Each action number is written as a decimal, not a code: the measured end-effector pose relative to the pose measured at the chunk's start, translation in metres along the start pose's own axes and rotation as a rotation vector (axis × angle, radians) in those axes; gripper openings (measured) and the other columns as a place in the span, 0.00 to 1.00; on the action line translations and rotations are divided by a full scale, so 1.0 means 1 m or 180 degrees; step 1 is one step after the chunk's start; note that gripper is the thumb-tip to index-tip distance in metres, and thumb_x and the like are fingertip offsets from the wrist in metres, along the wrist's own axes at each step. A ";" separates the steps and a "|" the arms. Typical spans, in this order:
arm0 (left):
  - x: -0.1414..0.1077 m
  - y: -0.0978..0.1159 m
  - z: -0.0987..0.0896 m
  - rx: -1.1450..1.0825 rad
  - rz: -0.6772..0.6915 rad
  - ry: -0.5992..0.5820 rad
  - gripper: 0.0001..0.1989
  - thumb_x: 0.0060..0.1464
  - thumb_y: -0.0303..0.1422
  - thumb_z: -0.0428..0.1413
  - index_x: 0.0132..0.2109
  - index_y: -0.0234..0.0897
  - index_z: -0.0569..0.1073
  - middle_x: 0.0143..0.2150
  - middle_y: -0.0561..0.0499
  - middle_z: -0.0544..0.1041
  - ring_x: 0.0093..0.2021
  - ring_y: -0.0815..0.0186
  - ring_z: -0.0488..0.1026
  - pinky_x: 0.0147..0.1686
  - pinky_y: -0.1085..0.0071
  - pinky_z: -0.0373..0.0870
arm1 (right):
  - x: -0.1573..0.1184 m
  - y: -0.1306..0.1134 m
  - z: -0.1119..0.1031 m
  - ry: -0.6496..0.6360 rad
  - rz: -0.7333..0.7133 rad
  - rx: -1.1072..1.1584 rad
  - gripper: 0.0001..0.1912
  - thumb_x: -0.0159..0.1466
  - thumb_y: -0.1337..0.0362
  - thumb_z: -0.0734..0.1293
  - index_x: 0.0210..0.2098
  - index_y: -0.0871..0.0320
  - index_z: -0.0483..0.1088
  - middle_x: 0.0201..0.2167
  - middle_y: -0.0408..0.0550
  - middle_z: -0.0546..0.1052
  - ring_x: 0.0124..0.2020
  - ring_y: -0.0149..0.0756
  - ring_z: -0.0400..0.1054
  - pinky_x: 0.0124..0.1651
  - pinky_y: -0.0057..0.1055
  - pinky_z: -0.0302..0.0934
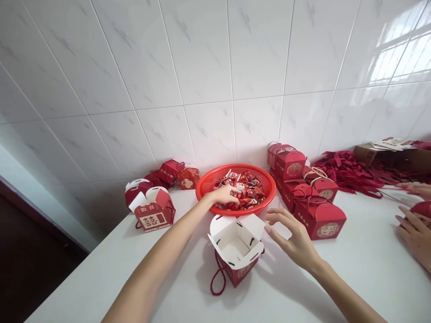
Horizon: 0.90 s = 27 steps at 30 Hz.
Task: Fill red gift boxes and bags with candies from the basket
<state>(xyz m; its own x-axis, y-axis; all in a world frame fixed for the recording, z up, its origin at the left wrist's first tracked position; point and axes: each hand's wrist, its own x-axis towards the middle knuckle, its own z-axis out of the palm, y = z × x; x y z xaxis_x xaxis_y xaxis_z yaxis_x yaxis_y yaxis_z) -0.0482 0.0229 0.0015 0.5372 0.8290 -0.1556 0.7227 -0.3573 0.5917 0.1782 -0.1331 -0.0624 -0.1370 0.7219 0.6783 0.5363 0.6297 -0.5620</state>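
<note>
My left hand reaches into a red plastic basket of red-wrapped sweets. Its fingers are bent down at the sweets, and whether they hold one is hard to make out. In front of the basket stands a small red box with its white flaps folded out. The white inside of the box shows nothing in it, and a dark red cord loops from its side. My right hand hovers just right of the box, fingers apart and holding nothing.
Closed red boxes are stacked right of the basket, beside dark red ribbons and a cardboard box. More red boxes stand at the left. Another person's hands are at the far right with a red box. A tiled wall rises behind.
</note>
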 end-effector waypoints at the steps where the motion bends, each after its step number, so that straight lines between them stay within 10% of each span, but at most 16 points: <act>1: 0.000 0.000 0.000 -0.0367 0.0057 0.0161 0.23 0.43 0.33 0.65 0.49 0.32 0.80 0.27 0.54 0.76 0.31 0.64 0.72 0.32 0.72 0.66 | 0.000 0.001 0.000 0.0017 0.0015 0.0004 0.06 0.68 0.58 0.67 0.39 0.52 0.74 0.40 0.49 0.79 0.45 0.43 0.76 0.45 0.36 0.71; 9: -0.007 -0.002 -0.001 -0.2300 0.0298 0.0498 0.30 0.42 0.33 0.71 0.54 0.31 0.77 0.44 0.44 0.82 0.45 0.56 0.79 0.47 0.64 0.74 | 0.000 0.005 0.002 0.0055 0.0113 0.0064 0.07 0.68 0.58 0.66 0.38 0.53 0.75 0.41 0.50 0.78 0.35 0.38 0.76 0.42 0.36 0.71; 20: -0.005 -0.018 0.006 -0.2564 0.0568 0.0830 0.29 0.50 0.41 0.69 0.57 0.34 0.76 0.65 0.39 0.70 0.64 0.46 0.68 0.63 0.53 0.66 | -0.001 0.007 0.007 0.0182 -0.0045 0.0049 0.07 0.68 0.60 0.65 0.37 0.53 0.74 0.40 0.50 0.79 0.40 0.41 0.77 0.42 0.36 0.71; 27: -0.006 -0.021 0.008 -0.3102 0.0618 0.0826 0.27 0.53 0.38 0.67 0.57 0.31 0.75 0.60 0.36 0.75 0.58 0.49 0.74 0.59 0.55 0.71 | 0.000 0.007 0.007 0.0280 0.0099 0.0171 0.09 0.68 0.58 0.66 0.36 0.53 0.75 0.39 0.50 0.80 0.43 0.42 0.77 0.44 0.35 0.70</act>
<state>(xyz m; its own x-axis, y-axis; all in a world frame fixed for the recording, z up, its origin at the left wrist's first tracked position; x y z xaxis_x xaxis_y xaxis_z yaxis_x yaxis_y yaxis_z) -0.0626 0.0219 -0.0163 0.4130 0.9030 0.1186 -0.0961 -0.0863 0.9916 0.1759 -0.1268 -0.0703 -0.0462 0.7149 0.6977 0.4933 0.6237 -0.6064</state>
